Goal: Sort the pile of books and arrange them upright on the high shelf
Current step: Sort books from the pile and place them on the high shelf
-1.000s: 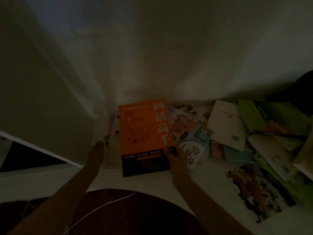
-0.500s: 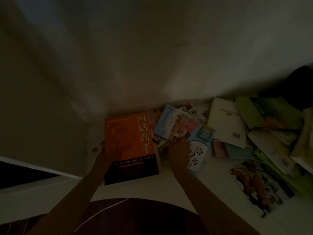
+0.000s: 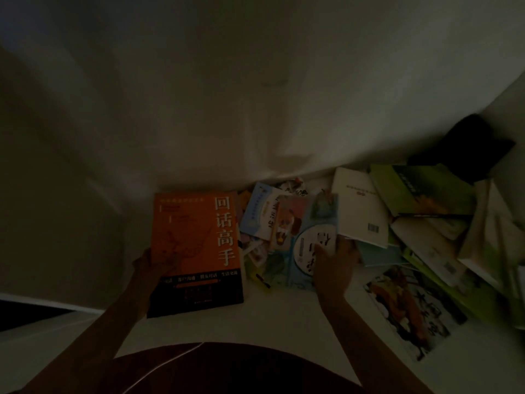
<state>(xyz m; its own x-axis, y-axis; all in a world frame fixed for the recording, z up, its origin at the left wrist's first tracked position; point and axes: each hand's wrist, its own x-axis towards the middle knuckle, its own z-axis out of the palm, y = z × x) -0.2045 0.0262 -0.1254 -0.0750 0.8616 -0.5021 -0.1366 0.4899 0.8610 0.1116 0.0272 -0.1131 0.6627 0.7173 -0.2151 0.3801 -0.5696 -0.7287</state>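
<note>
Dim light, head view looking down at a white surface w/ books against a pale wall (image 3: 255, 95); can't tell if it's a table or a shelf.

Left hand (image 3: 154, 261) grips the left edge of a thick orange paperback w/ black bottom band and white Chinese title (image 3: 196, 248), thumb on the cover, other fingers hidden under the book. Book sits face up at the left end of the pile, tilted slightly; can't tell if it's lifted or resting flat.

Right hand (image 3: 335, 265) lies on a light-blue paperback w/ a white round panel and black characters (image 3: 305, 251), fingers relaxed and spread over its right edge, not clenched; whether they curl under the edge can't be told.

Just beside, partly beneath: a pale-blue thin booklet (image 3: 262, 214) and small colourful picture cards (image 3: 287, 223). To the right, overlapping: a white book w/ barcode, back up (image 3: 359, 211), then a green hardback (image 3: 420, 191) on more pale books. A loose illustrated sheet w/ orange figure (image 3: 406, 311) lies nearer the person. Black object (image 3: 471, 146) at far right, unclear what.
</note>
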